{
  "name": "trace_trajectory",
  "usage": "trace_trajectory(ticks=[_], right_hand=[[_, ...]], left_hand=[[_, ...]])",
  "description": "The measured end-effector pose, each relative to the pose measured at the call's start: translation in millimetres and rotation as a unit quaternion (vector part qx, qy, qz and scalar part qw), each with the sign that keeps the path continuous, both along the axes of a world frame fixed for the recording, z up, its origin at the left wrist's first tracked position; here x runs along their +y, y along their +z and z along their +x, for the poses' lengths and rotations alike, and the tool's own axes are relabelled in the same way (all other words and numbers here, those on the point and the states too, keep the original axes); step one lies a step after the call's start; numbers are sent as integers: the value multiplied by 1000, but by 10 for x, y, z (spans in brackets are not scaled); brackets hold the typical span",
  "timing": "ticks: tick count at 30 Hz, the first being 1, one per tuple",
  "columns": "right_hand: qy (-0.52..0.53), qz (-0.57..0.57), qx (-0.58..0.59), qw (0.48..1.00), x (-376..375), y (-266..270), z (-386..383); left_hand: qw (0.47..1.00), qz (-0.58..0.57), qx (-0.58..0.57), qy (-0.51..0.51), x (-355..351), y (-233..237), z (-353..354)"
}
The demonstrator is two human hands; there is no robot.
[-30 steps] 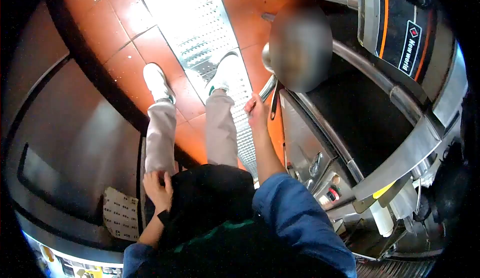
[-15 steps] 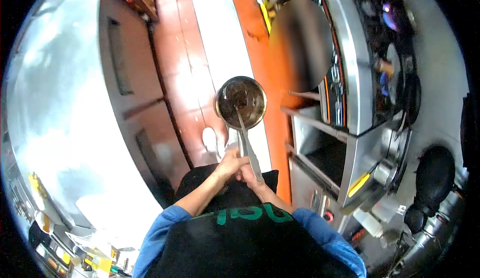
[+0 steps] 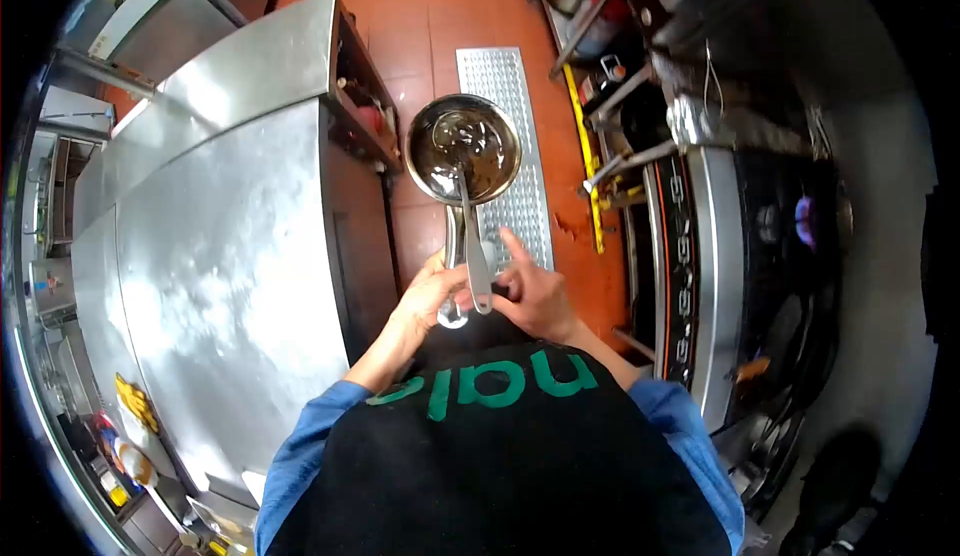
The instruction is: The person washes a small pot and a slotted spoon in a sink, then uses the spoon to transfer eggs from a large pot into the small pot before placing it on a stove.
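A steel saucepan [image 3: 412, 141] is held out in front of me, with a shiny dark brown liquid [image 3: 480, 138] inside. My left hand [image 3: 432, 291] is wrapped round the saucepan's handle. A utensil with a pale grey handle [image 3: 478, 271] leans in the pan, its tip under the liquid, so its kind is hidden. Its handle lies along the pan's handle, close to my left fingers. My right hand [image 3: 535, 296] is just right of the utensil, index finger stretched forward and the other fingers partly bent, somewhat blurred. I see nothing held in it.
On the left runs a long steel counter [image 3: 220, 246]. To the right stands a black stove [image 3: 780, 286] with a blue flame [image 3: 805, 218] burning. A metal floor plate [image 3: 530, 171] lies on the red tiles. Yellow gloves [image 3: 135, 401] are at the far left.
My right hand has come away from my left at the handle and its index finger now points forward. The saucepan sits higher in view, and the surroundings have shifted.
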State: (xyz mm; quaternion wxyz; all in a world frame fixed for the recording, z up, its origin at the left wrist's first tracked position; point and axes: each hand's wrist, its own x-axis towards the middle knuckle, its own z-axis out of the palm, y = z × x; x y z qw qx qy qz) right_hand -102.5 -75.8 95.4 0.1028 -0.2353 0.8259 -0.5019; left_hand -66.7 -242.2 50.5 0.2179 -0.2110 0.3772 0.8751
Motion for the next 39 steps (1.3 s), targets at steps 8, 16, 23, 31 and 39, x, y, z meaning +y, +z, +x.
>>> trace_trajectory(ticks=[8, 16, 23, 31, 39], right_hand=[[3, -104, -42, 994, -1394, 161, -2383], [-79, -130, -83, 985, -2436, 438, -4547], [226, 63, -4, 972, -3507, 753, -6111], [583, 203, 211, 758, -4951, 1174, -7849], [666, 104, 360, 645, -6984, 782, -8487]], left_hand=[[997, 68, 16, 19, -1254, 269, -2056], [994, 107, 18, -3, -2360, 275, -3812], [990, 103, 19, 92, -3304, 109, -5111], [953, 117, 31, 277, -4194, 31, -6019], [911, 145, 54, 382, -5290, 2, -6497]])
